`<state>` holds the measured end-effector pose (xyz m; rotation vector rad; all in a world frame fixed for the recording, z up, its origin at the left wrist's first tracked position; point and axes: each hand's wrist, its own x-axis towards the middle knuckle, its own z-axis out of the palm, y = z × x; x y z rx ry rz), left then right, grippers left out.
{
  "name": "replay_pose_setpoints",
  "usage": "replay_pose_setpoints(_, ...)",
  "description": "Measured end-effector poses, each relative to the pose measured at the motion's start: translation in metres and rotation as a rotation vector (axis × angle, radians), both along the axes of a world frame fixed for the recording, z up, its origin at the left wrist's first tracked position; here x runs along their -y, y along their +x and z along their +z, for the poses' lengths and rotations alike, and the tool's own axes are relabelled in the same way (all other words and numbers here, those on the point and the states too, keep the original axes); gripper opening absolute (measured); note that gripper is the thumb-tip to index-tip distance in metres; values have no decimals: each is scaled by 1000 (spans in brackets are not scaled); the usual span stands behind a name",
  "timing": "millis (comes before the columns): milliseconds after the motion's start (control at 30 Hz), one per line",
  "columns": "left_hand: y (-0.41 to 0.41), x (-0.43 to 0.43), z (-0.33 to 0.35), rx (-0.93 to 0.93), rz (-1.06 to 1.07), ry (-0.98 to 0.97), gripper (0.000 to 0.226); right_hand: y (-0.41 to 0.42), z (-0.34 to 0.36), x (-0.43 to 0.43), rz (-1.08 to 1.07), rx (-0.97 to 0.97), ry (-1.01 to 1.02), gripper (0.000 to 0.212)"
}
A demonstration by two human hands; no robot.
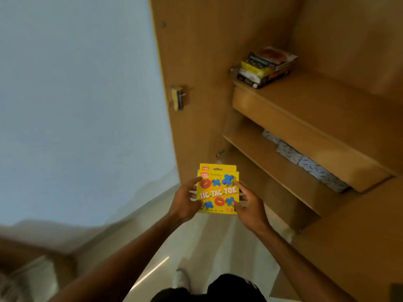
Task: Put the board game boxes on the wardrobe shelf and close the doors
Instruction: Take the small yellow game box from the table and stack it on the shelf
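Two yellow Tic Tac Toe boxes, stacked with the back one peeking above the front one, are held flat towards me in front of the open wardrobe. My left hand grips their left edge and my right hand grips their right edge. Higher up, a small stack of board game boxes lies at the left end of the upper wardrobe shelf. The left wardrobe door stands open beside it.
Below the upper shelf is a lower shelf with folded patterned cloth on it. A latch sticks out from the open door's inner face. A pale blue wall is on the left, light floor below.
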<state>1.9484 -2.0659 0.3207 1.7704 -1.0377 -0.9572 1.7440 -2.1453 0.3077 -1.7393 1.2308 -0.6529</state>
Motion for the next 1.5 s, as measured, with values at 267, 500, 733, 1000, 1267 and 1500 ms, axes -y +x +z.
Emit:
replay_pose_setpoints(267,14,208,42,-14,-276,-93,68,10,20,157,-263,99,-75,64)
replay_pose_setpoints(500,5,396,78,11,-356,-213,71,1,52,343,-344,103,-264,58)
replay_pose_setpoints(733,13,551,129,91,-439,-319,79,2,101,513,-328,156,-369,53)
replay_pose_setpoints(1000,34,681,160,208,-481,-324,73,31,135,629,-319,78,-450,30)
replay_pose_setpoints(1267,61,753,151,563,-331,-319,26,57,128,691,-151,-69,-457,24)
replay_pose_setpoints(1500,89,758,126,1062,-384,-264,62,93,129,718,-71,-173,-451,29)
